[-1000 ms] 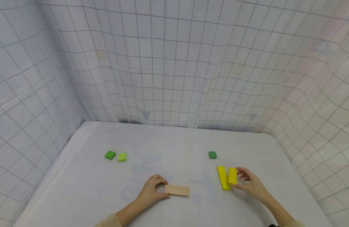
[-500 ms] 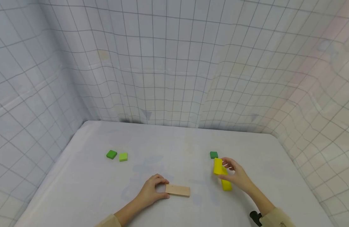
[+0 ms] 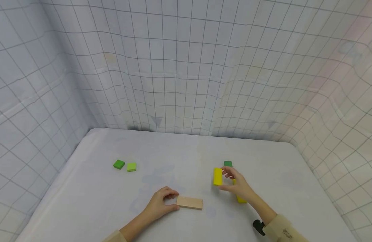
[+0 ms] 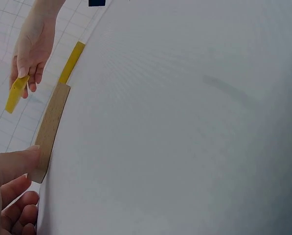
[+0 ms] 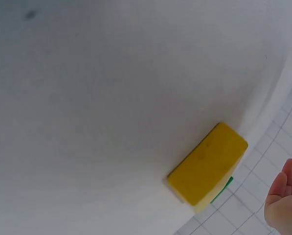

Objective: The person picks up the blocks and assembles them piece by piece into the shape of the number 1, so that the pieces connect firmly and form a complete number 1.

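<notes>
My left hand (image 3: pixel 158 203) grips the left end of a plain wooden block (image 3: pixel 190 202) between thumb and fingers; the block lies on the white table. Held up by my right hand (image 3: pixel 238 185) is a yellow block (image 3: pixel 217 176) with a rounded-looking top, pinched by thumb and fingertips and apart from the table. The left wrist view shows this yellow block (image 4: pixel 16 95) hanging from the fingers. Beneath the right hand lies a longer yellow block (image 3: pixel 242 199), mostly hidden in the head view; the right wrist view shows that yellow block (image 5: pixel 208 164) more fully.
Behind the right hand sits a dark green block (image 3: pixel 228 163), partly covered. At the table's left are a green block (image 3: pixel 119 164) and a light green block (image 3: pixel 132 167). A gridded curtain (image 3: pixel 189 84) surrounds the white table (image 3: pixel 174 151). A black band device (image 3: pixel 258 227) is on the right wrist.
The right hand has carried its yellow block leftward from beside the longer yellow block, passing over it, toward the middle. The left hand and wooden block have stayed nearly still.
</notes>
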Available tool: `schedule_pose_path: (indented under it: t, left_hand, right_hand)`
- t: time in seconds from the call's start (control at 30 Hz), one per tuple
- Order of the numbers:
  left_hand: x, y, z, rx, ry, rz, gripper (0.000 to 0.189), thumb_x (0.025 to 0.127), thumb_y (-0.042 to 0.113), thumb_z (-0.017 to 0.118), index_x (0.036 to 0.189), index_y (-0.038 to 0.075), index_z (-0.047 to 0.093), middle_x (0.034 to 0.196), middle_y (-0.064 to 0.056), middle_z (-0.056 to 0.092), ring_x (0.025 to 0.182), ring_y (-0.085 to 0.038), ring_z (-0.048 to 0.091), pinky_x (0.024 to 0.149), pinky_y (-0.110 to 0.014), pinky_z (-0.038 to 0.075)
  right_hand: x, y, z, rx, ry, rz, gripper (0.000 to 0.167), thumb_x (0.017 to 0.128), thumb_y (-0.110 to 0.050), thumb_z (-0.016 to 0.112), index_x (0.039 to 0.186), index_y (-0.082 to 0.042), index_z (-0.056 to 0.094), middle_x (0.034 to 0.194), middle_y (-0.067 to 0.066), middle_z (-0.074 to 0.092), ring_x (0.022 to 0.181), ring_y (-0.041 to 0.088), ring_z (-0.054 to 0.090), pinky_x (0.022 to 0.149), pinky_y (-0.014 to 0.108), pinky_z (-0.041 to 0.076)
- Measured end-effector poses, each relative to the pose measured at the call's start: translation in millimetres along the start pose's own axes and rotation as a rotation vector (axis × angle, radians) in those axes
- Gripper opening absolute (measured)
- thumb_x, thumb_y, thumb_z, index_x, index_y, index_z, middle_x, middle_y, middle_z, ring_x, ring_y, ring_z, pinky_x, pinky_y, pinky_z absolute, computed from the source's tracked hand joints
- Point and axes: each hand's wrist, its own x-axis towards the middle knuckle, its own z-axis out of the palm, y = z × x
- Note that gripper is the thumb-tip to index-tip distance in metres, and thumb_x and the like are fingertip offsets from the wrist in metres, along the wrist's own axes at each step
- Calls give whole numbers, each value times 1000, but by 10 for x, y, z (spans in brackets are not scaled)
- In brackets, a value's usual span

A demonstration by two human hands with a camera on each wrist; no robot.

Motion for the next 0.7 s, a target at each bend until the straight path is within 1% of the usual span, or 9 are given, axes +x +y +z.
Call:
schedule_pose_path:
  t: [0.13,0.2,0.27,0.33,0.43,0.5,0.7]
  left_hand:
    - [-1,-2,-4,-4,-4,0,34,66,20,81,94,9,66,82,6,56,77,-9,50,70,-23,44]
    - [-4,-1,-10,-6,-6,-2,33,66,20,81,93,10,66,82,6,56,77,-9,50,70,-23,44]
    - [-6,2,-13,-10,-8,-1,32,66,20,81,93,10,66,81,6,56,76,-9,50,70,-23,44]
    - [-9,2,-13,-17,-10,-2,32,66,21,81,93,9,66,81,6,56,76,-9,50,70,-23,44]
    - [-11,7,-13,-31,-12,-3,32,66,20,81,93,9,66,81,6,55,76,-10,50,69,-23,44]
    - [-12,12,-16,-35,-13,-6,32,66,19,81,92,9,67,80,6,55,76,-10,50,69,-23,43]
    - [-13,27,-21,-32,-16,-13,31,65,18,82,91,10,66,79,6,55,76,-9,49,69,-23,43]
  right_hand:
    - [40,-71,82,1,-29,-26,61,71,-13,79,122,-1,48,108,12,54,98,34,50,86,47,39]
    - [60,-106,123,-8,-44,-44,61,71,-12,78,122,1,47,108,13,54,97,34,50,85,46,40]
    - [67,-230,146,8,-65,-25,61,71,-8,77,122,3,46,107,16,54,97,36,49,85,48,39]
    - [87,-249,191,23,-75,3,61,71,-8,78,123,2,47,107,15,54,98,35,48,85,47,39]
    - [111,-253,261,29,-95,44,61,71,-9,78,123,0,47,107,14,53,99,33,48,86,46,38]
    - [135,-156,320,9,-100,43,61,71,-15,78,122,-3,47,106,10,53,98,29,49,86,43,40]
    - [154,-147,419,-38,-123,35,61,70,-21,80,121,-7,49,103,6,54,95,23,49,85,36,41]
